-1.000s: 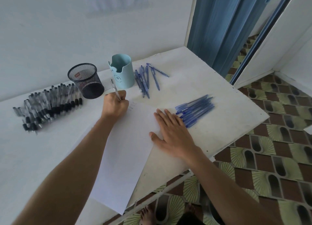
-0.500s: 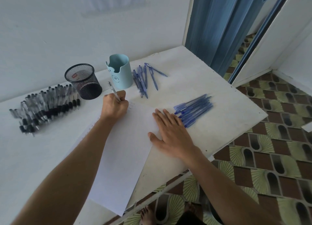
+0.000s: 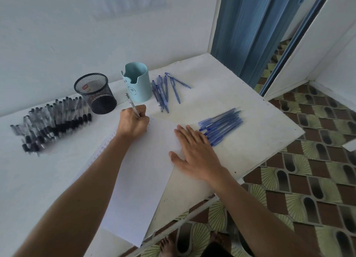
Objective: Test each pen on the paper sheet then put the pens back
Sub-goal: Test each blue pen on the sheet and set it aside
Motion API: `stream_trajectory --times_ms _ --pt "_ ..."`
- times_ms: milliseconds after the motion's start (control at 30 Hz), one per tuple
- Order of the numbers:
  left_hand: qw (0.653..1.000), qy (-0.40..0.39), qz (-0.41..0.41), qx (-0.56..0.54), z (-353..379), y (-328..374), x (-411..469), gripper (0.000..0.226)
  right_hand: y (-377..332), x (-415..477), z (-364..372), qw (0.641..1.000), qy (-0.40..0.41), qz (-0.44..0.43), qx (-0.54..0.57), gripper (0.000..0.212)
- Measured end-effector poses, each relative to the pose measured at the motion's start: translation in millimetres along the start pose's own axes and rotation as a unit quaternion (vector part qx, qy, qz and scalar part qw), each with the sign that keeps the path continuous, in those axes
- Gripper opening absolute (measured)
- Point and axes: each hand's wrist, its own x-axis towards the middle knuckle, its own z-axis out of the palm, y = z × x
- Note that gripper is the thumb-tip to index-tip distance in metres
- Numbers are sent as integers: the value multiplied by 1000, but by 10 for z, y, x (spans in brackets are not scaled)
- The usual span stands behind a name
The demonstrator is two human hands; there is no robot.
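Observation:
A white paper sheet [image 3: 142,172] lies on the white table [image 3: 240,102]. My left hand [image 3: 133,122] grips a clear pen [image 3: 131,104] in a writing hold, its tip down at the sheet's far corner where small marks show. My right hand [image 3: 194,150] lies flat with straight fingers on the sheet's right edge. A pile of black-capped clear pens [image 3: 50,120] lies at the left. Capped blue pens [image 3: 221,125] lie bundled just right of my right hand. More blue pens [image 3: 165,91] are scattered beside the cups.
A black mesh cup [image 3: 95,93] and a light blue holder [image 3: 137,82] stand at the back near the wall. The table's right and front edges drop to a patterned tile floor [image 3: 308,179]. A blue curtain [image 3: 250,25] hangs at the back right.
My left hand with the pen has stayed at the sheet's far corner with only slight shifts. My right hand has kept pressing the paper.

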Motion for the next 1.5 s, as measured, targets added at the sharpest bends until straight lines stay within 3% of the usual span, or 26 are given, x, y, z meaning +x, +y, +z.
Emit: stream_trajectory --times_ms 133,300,400,500,700,833,933,1067,1300,1500 --pt "1000 11 12 11 -14 -9 0 19 -21 6 -24 1000 1 11 19 75" --pt "993 115 -13 -15 -33 -113 50 11 -58 14 -57 999 18 25 41 72" --pt "987 146 -5 -60 -23 -56 34 18 -88 18 -54 998 22 32 40 72" --pt "991 114 44 -54 -15 -93 26 14 -126 30 -66 997 27 43 51 73" --pt "971 1 217 100 18 14 35 13 -193 98 -145 997 34 52 43 73" --pt "968 2 222 115 96 284 -108 11 -162 77 -175 993 40 49 99 70" --pt "971 -3 221 92 237 523 -338 6 1 -110 -247 966 155 60 198 56" --pt "978 -14 203 43 559 927 -774 12 377 -613 -366 903 276 94 316 47" --pt "981 -134 133 -34 1580 1874 -1785 8 1268 -1950 -435 840 373 162 360 43" --pt "969 -231 63 -54 2538 2208 -2486 3 1919 -2984 -176 804 412 224 366 44"
